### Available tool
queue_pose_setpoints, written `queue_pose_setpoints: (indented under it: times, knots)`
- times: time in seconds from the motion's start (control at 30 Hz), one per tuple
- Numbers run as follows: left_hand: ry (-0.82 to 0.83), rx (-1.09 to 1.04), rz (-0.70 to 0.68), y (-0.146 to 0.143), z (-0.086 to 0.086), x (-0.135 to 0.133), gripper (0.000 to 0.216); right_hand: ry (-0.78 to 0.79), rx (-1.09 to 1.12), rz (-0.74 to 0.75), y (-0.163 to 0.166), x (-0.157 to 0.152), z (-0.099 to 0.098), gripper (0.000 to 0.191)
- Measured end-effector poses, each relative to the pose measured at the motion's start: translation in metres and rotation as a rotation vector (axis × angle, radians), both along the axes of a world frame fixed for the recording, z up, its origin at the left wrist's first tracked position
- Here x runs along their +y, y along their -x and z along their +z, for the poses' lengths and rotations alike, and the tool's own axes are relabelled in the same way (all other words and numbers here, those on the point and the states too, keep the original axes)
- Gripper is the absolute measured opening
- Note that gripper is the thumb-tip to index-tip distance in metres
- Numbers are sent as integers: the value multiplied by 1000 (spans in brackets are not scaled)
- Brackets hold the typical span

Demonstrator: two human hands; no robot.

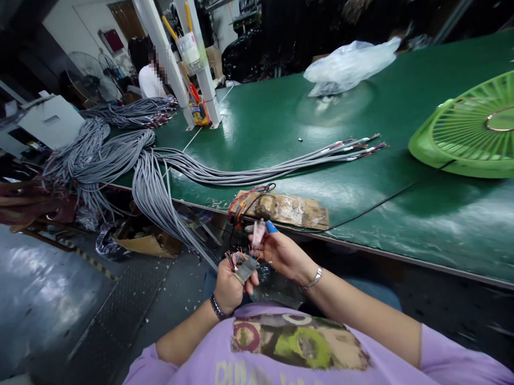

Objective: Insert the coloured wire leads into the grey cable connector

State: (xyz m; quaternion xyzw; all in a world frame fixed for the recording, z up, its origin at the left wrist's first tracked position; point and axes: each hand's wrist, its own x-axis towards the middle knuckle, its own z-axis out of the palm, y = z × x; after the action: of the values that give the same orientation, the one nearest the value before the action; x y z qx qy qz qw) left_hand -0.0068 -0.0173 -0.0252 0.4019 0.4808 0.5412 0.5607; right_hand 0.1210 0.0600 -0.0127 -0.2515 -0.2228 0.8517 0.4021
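Note:
My left hand (230, 286) is closed around a grey connector (246, 269) in front of my chest. Thin coloured wires (243, 253) fan out from its upper side. Close by on the right, my right hand (281, 253) has its fingers bent in at the wire ends. Two of its digits are covered, one in blue and one in pale pinkish white. What lies between those fingertips is too small to make out. Just beyond both hands, a wooden board (299, 211) with a brownish lump and red and black leads sits on the bench edge.
Grey cables (230, 175) lie across the green bench (270, 120) and hang over its front edge at left. A green fan (473, 129) stands at right, its black cord running to the board. Behind are a plastic bag (349, 66), white posts (196, 58) and a person (151, 80).

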Motion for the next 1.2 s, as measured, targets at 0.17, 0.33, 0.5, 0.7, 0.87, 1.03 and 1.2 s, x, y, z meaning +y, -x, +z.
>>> queue_pose_setpoints:
  times: [0.17,0.33,0.5,0.7,0.87,1.03,1.2]
  knots:
    - [25,-54,84,-4,10,-4,35,-55,-27,-37,0,-2,1,31]
    - [42,-64,100,-9,16,-2,35,-11,2,-41,1,-1,-2,33]
    - [53,-64,97,-15,16,2,36,17,30,-65,4,1,-4,30]
    - [103,-67,99,-17,17,5,36,-8,26,-71,5,1,-4,31]
    - [89,-84,100,-14,15,0,36,28,35,-27,2,0,-2,32]
    - [69,-77,124,-10,14,-8,40,-27,-13,-21,0,-4,3,27]
    - [21,-69,155,-11,19,-6,41,-87,-50,-38,1,-6,3,30]
